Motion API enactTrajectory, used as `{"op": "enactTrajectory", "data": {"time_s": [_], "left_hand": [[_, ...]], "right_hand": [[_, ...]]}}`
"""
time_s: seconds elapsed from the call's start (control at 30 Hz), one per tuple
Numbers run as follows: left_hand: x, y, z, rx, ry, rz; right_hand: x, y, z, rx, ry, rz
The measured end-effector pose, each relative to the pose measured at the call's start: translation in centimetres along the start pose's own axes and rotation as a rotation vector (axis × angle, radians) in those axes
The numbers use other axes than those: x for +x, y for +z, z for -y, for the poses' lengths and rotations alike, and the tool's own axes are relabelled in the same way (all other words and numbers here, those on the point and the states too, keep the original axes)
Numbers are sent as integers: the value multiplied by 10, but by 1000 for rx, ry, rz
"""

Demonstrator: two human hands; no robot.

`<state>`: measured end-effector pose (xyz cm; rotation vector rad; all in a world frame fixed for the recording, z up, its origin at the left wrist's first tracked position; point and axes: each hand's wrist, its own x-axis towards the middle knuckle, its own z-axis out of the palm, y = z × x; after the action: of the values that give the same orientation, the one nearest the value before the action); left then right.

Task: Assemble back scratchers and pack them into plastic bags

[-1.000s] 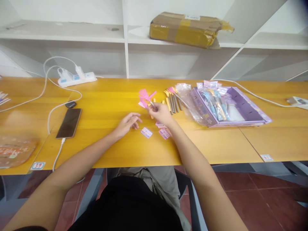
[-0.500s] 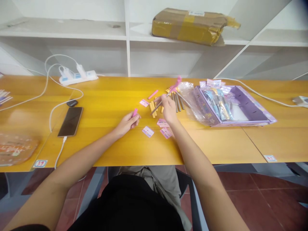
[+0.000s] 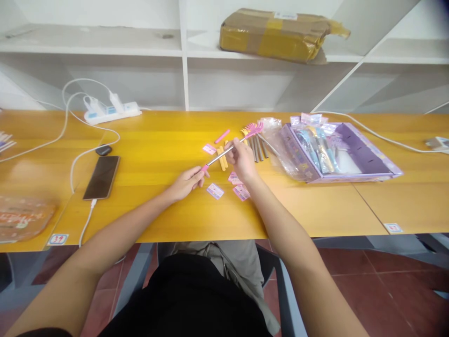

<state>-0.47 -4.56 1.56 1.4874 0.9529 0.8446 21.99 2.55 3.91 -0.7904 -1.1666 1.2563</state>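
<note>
My left hand (image 3: 187, 183) is closed round a pink handle (image 3: 205, 168), most of it hidden by the fingers. My right hand (image 3: 242, 161) pinches the metal rod of a back scratcher (image 3: 219, 155), whose pink claw head (image 3: 254, 128) points up to the right. The rod's lower end meets the mouth of the handle; how far in it sits I cannot tell. Under and beside my right hand lie yellow handles (image 3: 222, 159) and several metal rods (image 3: 259, 149). Another pink handle (image 3: 222, 136) lies behind. Small printed cards (image 3: 215, 191) are spread near both hands.
A purple box (image 3: 368, 154) with wrapped items stands at the right, beside clear plastic bags (image 3: 289, 161). To the left are a phone (image 3: 101, 178) on a cable, a power strip (image 3: 112, 113) and an orange pouch (image 3: 26, 217). A taped parcel (image 3: 270, 35) rests on the shelf.
The back scratcher's rod has swung into line with the pink handle, and its end has come to the handle's mouth. My left hand has tilted the handle towards it.
</note>
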Motion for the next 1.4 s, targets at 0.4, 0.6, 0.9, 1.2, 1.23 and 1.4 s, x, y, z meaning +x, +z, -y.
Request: {"op": "enactTrajectory", "data": {"time_s": [0.4, 0.6, 0.9, 1.2, 1.23, 1.4], "left_hand": [[-1, -2, -1, 114, -26, 77], [0, -1, 2, 85, -23, 110], [1, -2, 6, 63, -24, 112], [0, -1, 6, 64, -15, 112], [0, -1, 6, 64, -16, 112], [0, -1, 7, 64, -24, 103]], "right_hand": [[-2, -6, -5, -125, -79, 9], [-6, -4, -2, -214, -69, 29], [-9, -1, 0, -200, -59, 60], [-10, 2, -7, -185, 8, 146], [-11, 3, -7, -191, 10, 156], [-14, 3, -7, -208, 22, 266]]}}
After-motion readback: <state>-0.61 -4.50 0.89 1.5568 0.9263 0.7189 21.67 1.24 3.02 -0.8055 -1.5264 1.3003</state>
